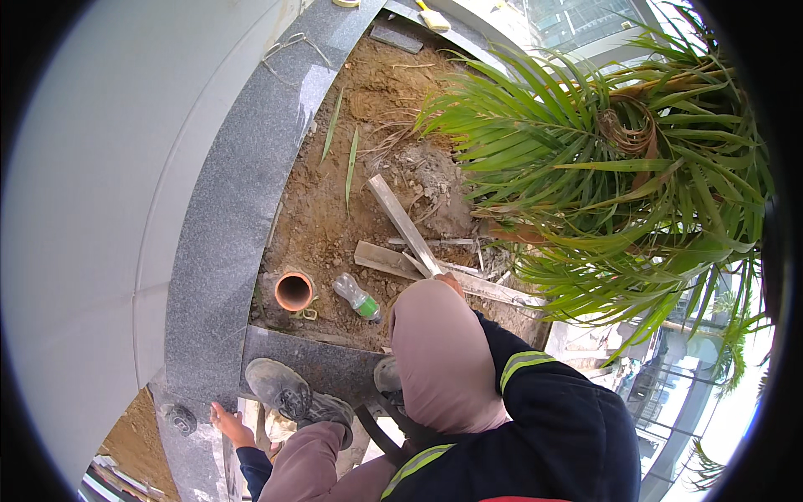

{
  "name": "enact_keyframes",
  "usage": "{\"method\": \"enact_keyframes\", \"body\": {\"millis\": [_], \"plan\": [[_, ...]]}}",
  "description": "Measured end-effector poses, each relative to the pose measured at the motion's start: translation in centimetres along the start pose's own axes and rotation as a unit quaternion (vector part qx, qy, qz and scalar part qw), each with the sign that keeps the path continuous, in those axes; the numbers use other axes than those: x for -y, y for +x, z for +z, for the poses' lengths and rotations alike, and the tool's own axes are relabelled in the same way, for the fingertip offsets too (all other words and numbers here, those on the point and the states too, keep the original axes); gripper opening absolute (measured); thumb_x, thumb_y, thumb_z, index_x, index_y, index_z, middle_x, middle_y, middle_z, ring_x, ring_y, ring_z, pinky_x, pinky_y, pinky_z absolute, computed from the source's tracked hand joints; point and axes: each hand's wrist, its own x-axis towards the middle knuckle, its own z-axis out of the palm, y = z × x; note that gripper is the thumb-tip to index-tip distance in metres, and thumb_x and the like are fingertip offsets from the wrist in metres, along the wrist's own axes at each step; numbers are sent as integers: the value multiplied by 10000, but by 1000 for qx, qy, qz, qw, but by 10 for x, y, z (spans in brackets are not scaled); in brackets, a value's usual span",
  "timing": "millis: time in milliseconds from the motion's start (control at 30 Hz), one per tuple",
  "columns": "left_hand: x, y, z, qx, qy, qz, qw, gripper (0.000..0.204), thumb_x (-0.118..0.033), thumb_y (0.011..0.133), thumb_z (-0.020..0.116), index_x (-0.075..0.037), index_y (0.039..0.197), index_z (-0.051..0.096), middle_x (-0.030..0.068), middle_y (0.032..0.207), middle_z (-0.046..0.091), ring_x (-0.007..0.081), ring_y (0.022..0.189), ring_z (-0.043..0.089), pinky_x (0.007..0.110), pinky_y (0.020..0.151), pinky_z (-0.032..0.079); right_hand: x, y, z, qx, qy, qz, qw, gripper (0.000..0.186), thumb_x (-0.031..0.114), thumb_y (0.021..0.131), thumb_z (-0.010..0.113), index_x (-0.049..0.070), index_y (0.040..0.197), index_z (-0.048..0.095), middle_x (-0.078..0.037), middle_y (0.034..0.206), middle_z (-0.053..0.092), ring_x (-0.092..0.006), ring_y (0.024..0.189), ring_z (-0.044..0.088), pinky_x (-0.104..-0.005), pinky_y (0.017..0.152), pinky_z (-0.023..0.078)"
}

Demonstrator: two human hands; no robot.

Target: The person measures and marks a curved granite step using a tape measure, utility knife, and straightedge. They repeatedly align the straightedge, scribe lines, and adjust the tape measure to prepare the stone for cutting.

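My right hand [451,281] is closed on a narrow pale wooden plank [389,201] that slants up and left over the dirt, most of the hand hidden behind my bent knee. Below it, other boards [376,255] lie crossed on the soil. My left hand [234,425] is low at the left with fingers extended and apart, beside the granite slab and a dark round object [180,418]. My booted foot [280,389] rests on dark stone. An orange pipe opening [292,308] and a clear plastic bottle with a green label [355,294] are in the dirt.
A curved white wall [84,209] borders a granite ledge [209,209] at left. A palm [602,167] overhangs the right of the dirt bed [351,134]. At the top are a brush [433,20], a tape roll [345,2] and loose cord [293,46]. Glass structures stand beyond.
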Motion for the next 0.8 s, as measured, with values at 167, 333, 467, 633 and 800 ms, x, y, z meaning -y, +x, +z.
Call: {"method": "enact_keyframes", "body": {"millis": [167,333,467,633,800], "plan": [[13,10,-8,-40,-5,5,999,856,-591,969,592,-87,1570,250,164,1584,310,342,1417,351,569,1112,339,31,-1,5,-18,25,-33,999,274,270,912,623,72,1102,629,-244,1098,568,-475,1031,620,-545,853,502],[18,1,2,-17,16,3,1000,879,-575,968,612,-67,1573,226,151,1517,357,325,1343,405,542,1086,355,33,-4,-13,-16,59,-71,996,266,241,908,621,58,1100,606,-241,1082,564,-487,1003,623,-544,831,509],[32,-1,1,-60,78,96,991,840,-510,1004,590,19,1547,229,239,1484,429,336,1321,473,455,1082,383,47,-2,-22,-57,54,-81,994,333,225,891,645,51,1173,615,-240,1093,578,-481,1008,621,-537,832,511],[42,-8,-21,-178,184,191,947,696,-366,1017,601,82,1473,327,275,1331,495,331,1154,577,435,981,471,60,1,-9,-29,28,-117,992,363,209,887,671,32,1202,633,-239,1103,598,-469,990,623,-523,836,510],[5,-8,-15,-301,206,218,905,651,-344,931,702,38,1405,471,237,1288,501,362,1186,533,447,1019,418,26,9,-12,-47,13,-167,985,368,206,891,678,21,1206,637,-236,1106,606,-462,979,624,-518,833,510]]}}
